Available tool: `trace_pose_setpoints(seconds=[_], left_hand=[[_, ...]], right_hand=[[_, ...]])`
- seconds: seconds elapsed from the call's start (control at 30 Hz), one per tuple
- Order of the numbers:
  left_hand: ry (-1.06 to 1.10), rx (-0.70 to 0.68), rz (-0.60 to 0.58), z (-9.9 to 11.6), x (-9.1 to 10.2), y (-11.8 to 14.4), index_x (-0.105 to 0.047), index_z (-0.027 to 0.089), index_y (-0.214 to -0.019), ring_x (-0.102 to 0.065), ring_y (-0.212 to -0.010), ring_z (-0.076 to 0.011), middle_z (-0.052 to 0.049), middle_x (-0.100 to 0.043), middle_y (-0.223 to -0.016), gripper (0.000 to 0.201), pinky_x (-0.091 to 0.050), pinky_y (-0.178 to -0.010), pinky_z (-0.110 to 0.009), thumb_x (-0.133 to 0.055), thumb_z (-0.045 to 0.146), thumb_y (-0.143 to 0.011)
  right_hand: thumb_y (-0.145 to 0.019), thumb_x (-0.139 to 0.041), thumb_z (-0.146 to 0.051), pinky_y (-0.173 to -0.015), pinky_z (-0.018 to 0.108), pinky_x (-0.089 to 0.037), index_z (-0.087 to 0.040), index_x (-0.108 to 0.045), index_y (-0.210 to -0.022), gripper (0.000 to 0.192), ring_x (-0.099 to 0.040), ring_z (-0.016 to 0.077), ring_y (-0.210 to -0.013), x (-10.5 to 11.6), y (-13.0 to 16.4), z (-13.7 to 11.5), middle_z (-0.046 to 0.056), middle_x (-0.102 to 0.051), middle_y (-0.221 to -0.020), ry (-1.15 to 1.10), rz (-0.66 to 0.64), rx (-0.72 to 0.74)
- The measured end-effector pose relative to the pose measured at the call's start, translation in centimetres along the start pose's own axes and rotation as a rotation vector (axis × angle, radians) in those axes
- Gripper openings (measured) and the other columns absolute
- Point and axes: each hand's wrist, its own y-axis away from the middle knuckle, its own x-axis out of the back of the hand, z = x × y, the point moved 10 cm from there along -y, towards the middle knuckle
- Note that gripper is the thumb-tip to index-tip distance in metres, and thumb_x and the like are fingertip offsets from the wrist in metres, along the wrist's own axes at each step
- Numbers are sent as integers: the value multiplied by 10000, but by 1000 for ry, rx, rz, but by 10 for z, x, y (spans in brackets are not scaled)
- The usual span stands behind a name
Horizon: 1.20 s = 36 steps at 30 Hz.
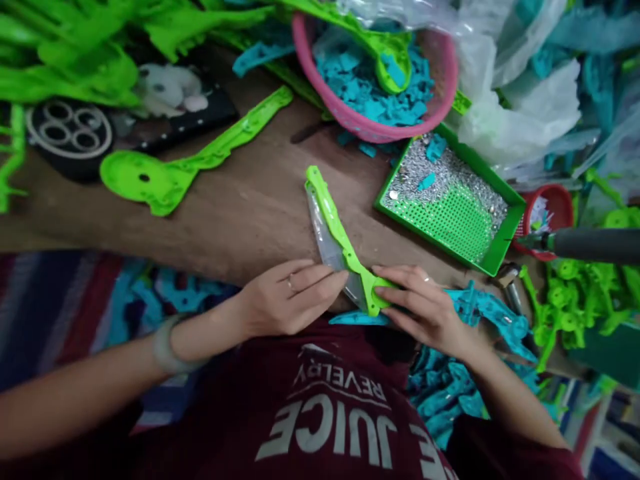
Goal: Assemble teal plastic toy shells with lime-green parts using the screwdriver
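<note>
Lime-green plastic forms the notched part, which widens at its near end and has a translucent blade-like strip along its left side. The part is at the near edge of the brown tabletop, close to the torso. The right hand grasps the wide end; the left hand pinches the strip. A pink basin of blue pieces and a green tray of small metallic pieces stand beyond. Bare tabletop extends between the tray and a second green part at left.
</note>
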Motion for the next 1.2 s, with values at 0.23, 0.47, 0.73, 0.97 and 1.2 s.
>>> trace_pose_setpoints(seconds=[0.23, 0.47, 0.73, 0.97, 1.2], left_hand=[[-31, 12, 86, 2, 2, -4, -716, 174, -971, -647, -964, -154, -34, -717, -1057, 218, -548, -873, -301, -504, 130, -994], [154, 134, 82, -11, 2, -5, -731, 251, -967, -649, -943, -149, -10, -727, -1049, 295, -542, -855, -293, -469, 122, -1005], [271, 182, 54, -15, -2, -5, -735, 274, -921, -665, -946, -153, -8, -730, -1056, 285, -545, -867, -290, -496, 140, -1000], [256, 173, -78, -13, -15, -6, -740, 267, -939, -660, -980, -173, -26, -727, -1093, 320, -545, -882, -321, -450, 152, -1012], [254, 221, -86, -10, -7, -7, -740, 274, -1026, -679, -1071, -184, -25, -739, -1126, 314, -548, -964, -328, -470, 118, -988]], right_hand=[[-875, -701, -89, -975, 488, -553, -185, -606, -1303, 449, -613, 269, -1228, -3, -2, -2, 172, -631, -1331, 147, -32, 17], [-878, -695, -124, -908, 511, -579, -235, -613, -1280, 424, -641, 286, -1152, -1, -3, -9, 151, -651, -1261, 275, -58, 21], [-881, -658, -77, -932, 501, -571, -235, -593, -1307, 459, -620, 292, -1181, -3, -7, -18, 166, -624, -1286, 384, -149, 60], [-883, -657, -69, -970, 514, -560, -212, -566, -1352, 499, -596, 308, -1221, -9, -4, -17, 196, -606, -1326, 450, -218, 77], [-897, -652, -103, -971, 539, -589, -192, -528, -1418, 543, -581, 349, -1291, -16, 3, -18, 235, -588, -1414, 576, -253, 91]])
